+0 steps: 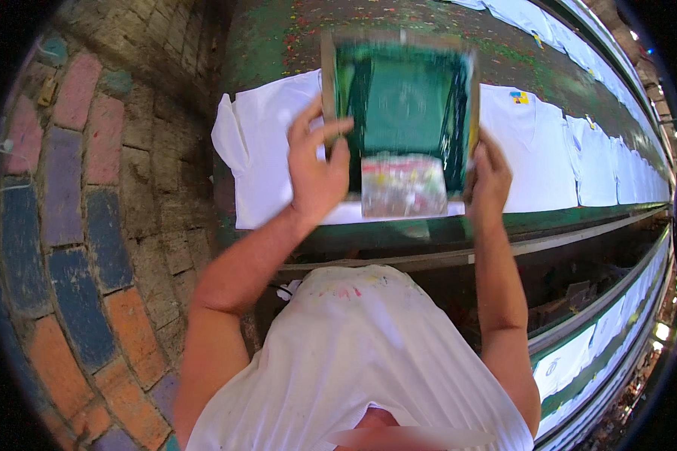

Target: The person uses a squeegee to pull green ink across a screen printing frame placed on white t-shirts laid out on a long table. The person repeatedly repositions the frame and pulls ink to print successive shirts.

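A screen-printing frame with a green mesh, dark ink along its sides and a paint-smeared plate at its near end is held over white T-shirts on the green table. My left hand grips its left edge, index finger reaching over the rim. My right hand is closed on its right edge. The frame and both hands are slightly blurred. Whether the frame touches the cloth beneath, I cannot tell.
The long green table carries more white shirts to the right and along its far side. Another rack of printed white shirts runs at lower right. Painted paving bricks cover the floor on the left.
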`<state>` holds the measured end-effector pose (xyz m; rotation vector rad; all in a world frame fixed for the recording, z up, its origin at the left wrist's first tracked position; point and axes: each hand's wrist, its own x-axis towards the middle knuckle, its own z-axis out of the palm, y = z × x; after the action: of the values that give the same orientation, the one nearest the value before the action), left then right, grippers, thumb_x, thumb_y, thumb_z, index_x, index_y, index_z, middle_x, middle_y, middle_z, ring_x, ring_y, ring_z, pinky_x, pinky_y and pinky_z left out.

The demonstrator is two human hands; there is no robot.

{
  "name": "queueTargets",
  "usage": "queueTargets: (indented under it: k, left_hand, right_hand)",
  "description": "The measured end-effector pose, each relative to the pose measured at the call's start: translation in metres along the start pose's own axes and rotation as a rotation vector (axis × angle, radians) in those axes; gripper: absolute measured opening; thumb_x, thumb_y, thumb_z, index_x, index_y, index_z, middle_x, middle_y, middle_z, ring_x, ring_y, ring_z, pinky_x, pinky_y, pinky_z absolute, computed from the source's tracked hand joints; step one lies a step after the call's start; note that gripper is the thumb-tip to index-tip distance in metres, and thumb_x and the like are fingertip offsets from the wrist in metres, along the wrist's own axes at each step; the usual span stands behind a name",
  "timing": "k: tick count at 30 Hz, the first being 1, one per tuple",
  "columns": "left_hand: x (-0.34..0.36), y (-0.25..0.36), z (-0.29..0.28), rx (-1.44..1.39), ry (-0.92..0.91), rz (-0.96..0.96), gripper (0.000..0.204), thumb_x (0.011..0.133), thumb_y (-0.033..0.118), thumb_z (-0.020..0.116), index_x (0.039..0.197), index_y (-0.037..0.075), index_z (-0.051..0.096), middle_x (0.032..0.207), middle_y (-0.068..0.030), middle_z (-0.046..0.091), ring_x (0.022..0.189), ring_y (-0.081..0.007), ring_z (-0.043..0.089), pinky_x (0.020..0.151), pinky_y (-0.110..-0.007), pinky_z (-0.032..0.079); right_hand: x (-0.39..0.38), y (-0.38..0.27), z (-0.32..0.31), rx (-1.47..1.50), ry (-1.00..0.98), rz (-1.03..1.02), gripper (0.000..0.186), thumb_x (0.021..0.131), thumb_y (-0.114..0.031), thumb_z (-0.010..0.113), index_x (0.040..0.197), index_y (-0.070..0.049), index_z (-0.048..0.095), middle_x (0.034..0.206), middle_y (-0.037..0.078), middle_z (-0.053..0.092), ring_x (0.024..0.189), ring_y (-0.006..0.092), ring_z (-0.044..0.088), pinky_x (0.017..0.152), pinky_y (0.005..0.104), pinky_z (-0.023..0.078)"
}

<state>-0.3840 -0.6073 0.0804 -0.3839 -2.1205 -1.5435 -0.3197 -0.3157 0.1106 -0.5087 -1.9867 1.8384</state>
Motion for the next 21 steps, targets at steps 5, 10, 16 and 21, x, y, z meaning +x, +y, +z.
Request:
queueTargets:
  k: [5, 10, 16, 21]
  left_hand:
    - [-0.093, -0.033, 0.013, -0.107, -0.081, -0.150, 0.040, 0.086, -0.014, 0.069, 0.116, 0.006, 0.084, 0.163, -0.0290, 0.057, 0.147, -0.0422, 0.055, 0.124, -0.049, 0.043]
    - [-0.117, -0.043, 0.024, -0.241, -0.091, -0.211, 0.040, 0.085, -0.016, 0.065, 0.113, 0.005, 0.083, 0.164, -0.0303, 0.054, 0.147, -0.0420, 0.053, 0.122, -0.048, 0.044]
    - [-0.110, -0.047, 0.037, -0.245, -0.124, -0.153, 0.043, 0.086, -0.020, 0.062, 0.117, 0.004, 0.082, 0.167, -0.0283, 0.050, 0.150, -0.0415, 0.054, 0.125, -0.048, 0.044]
    - [-0.109, -0.044, 0.036, -0.277, -0.071, -0.211, 0.042, 0.082, -0.017, 0.065, 0.112, 0.004, 0.084, 0.162, -0.0293, 0.058, 0.145, -0.0407, 0.056, 0.119, -0.048, 0.047]
  right_hand:
    - [-0.054, 0.085, -0.026, 0.010, -0.020, 0.075, 0.039, 0.116, -0.011, 0.063, 0.153, 0.002, 0.070, 0.117, 0.002, 0.075, 0.082, 0.0052, 0.059, 0.071, 0.0225, 0.048]
    - [-0.066, 0.116, -0.043, -0.049, -0.003, 0.074, 0.040, 0.116, -0.005, 0.063, 0.154, 0.006, 0.066, 0.134, 0.008, 0.074, 0.114, 0.0121, 0.067, 0.099, 0.0263, 0.053]
    - [-0.063, 0.117, -0.051, -0.099, 0.097, 0.150, 0.042, 0.116, -0.005, 0.064, 0.156, 0.008, 0.063, 0.141, 0.012, 0.074, 0.118, 0.0141, 0.069, 0.102, 0.0263, 0.054]
    - [-0.057, 0.120, -0.049, -0.067, 0.017, 0.029, 0.041, 0.116, -0.006, 0.064, 0.154, 0.007, 0.065, 0.139, 0.011, 0.074, 0.119, 0.0133, 0.068, 0.103, 0.0269, 0.053]
